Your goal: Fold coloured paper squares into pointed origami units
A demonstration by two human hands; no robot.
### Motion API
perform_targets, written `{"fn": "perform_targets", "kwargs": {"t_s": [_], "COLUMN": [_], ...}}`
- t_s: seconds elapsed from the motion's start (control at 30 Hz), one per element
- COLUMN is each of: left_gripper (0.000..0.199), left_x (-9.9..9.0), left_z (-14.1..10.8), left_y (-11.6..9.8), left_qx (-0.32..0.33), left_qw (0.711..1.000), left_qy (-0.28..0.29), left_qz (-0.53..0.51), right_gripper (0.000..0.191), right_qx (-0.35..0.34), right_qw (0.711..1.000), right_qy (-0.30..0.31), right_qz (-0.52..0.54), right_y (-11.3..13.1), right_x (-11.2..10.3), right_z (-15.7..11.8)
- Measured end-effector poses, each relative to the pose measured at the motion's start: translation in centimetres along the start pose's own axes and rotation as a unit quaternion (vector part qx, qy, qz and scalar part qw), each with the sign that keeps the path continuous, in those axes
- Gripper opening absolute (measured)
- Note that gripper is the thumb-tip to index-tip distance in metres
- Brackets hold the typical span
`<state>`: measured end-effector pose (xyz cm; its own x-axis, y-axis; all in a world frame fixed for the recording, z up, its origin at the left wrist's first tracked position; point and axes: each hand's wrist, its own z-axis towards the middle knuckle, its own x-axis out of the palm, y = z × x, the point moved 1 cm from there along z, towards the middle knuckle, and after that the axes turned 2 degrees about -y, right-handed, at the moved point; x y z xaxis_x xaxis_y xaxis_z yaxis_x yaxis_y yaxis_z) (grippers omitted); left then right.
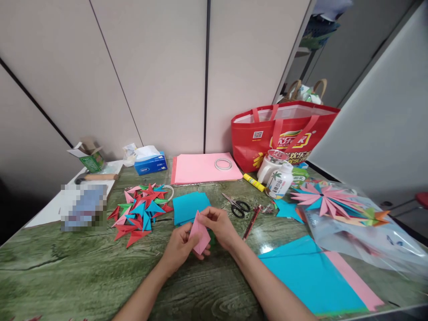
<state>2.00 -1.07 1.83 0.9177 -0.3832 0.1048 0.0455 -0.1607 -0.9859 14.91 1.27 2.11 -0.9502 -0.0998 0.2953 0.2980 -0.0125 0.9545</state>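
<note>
Pink paper (200,238), folded to a pointed kite shape, is held up above the bench (133,276) between both hands: the left hand (183,244) pinches its lower left side, the right hand (216,223) grips near its top point. Just behind lie blue squares (190,206). Left of those is a pile of folded pieces (142,211); to the right, scissors (238,207) and a pencil (251,224). Farther back are pink sheets (203,168) with a tape roll (223,164) on top, and a red bag (245,147).
</note>
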Motion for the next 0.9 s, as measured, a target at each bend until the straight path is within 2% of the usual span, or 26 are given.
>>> {"fn": "perform_targets", "kwargs": {"t_s": [0.2, 0.33, 0.47, 0.63, 0.8, 0.9], "left_gripper": [0.030, 0.030, 0.026, 0.030, 0.030, 0.028], "left_x": [0.1, 0.1, 0.5, 0.8, 1.0, 1.1], "left_z": [0.0, 0.0, 0.0, 0.1, 0.0, -0.1], "left_y": [0.4, 0.7, 0.7, 0.7, 0.3, 0.5], "left_qx": [-0.002, -0.011, -0.031, -0.031, -0.036, -0.038], "left_qw": [1.000, 0.999, 0.999, 0.998, 0.998, 0.997], "left_qy": [0.013, 0.008, 0.031, 0.057, 0.060, 0.061], "left_qz": [-0.013, -0.032, -0.027, -0.012, 0.001, 0.003], "right_gripper": [0.025, 0.026, 0.030, 0.031, 0.026, 0.028], "right_qx": [-0.019, -0.054, -0.095, -0.112, -0.141, -0.139], "right_qw": [0.999, 0.993, 0.972, 0.950, 0.924, 0.926], "right_qy": [-0.035, -0.033, -0.072, -0.108, -0.131, -0.134], "right_qz": [0.008, -0.097, -0.201, -0.272, -0.331, -0.325], "right_y": [-0.4, -0.6, -0.6, -1.0, -1.6, -1.8], "right_x": [0.2, 0.3, 0.3, 0.5, 0.6, 0.7], "right_z": [-0.1, 0.0, -0.2, -0.5, -0.7, -0.7]}}
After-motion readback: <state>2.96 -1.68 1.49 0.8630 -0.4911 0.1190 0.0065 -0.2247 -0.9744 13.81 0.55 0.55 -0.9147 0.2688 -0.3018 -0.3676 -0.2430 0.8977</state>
